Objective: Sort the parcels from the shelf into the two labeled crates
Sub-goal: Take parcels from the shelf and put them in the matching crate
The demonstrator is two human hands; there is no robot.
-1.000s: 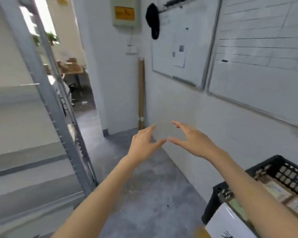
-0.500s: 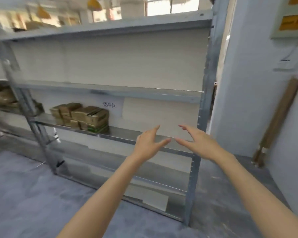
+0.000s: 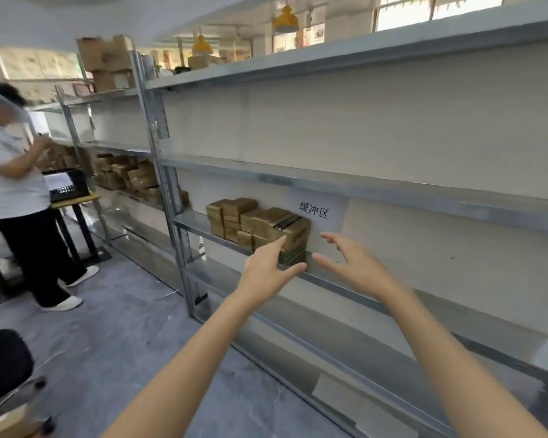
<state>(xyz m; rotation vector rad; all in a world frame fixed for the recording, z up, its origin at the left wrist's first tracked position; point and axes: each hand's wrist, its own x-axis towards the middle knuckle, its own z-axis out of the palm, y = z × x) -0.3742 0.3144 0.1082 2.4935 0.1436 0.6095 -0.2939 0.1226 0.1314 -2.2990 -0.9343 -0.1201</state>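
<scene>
Head view, the only one there is. The left hand (image 3: 266,271) and the right hand (image 3: 353,263) both reach toward the parcels (image 3: 253,221). These sit in a small uneven stack at the left end of the middle board of the shelf (image 3: 196,224), just left of a paper sign (image 3: 318,210). Each grip is empty, with fingers straight and spread and the thumb held apart. The left fingertips overlap the stack's near right corner in the picture, but I cannot tell if they touch it. The right hand is to the right of the stack, in front of the bare back panel.

What could go wrong, as I judge it:
- The boxes are piled at different heights, so drawing out the lower green-printed box (image 3: 293,256) could topple those resting on it.
- Squeezing several boxes between two flat palms could let a middle one slip.
- The stack stands near the board's front edge, so a careless nudge could send a parcel to the floor.

Hard to make out:
- The parcels' labels are too small to read (and sorting depends on them).
- How deep the stack runs is hidden.
- The two labelled crates are not clearly in view. A black crate (image 3: 65,184) sits on a counter (image 3: 76,199) beside another person (image 3: 13,172); whether it is one of them I cannot say.
</scene>
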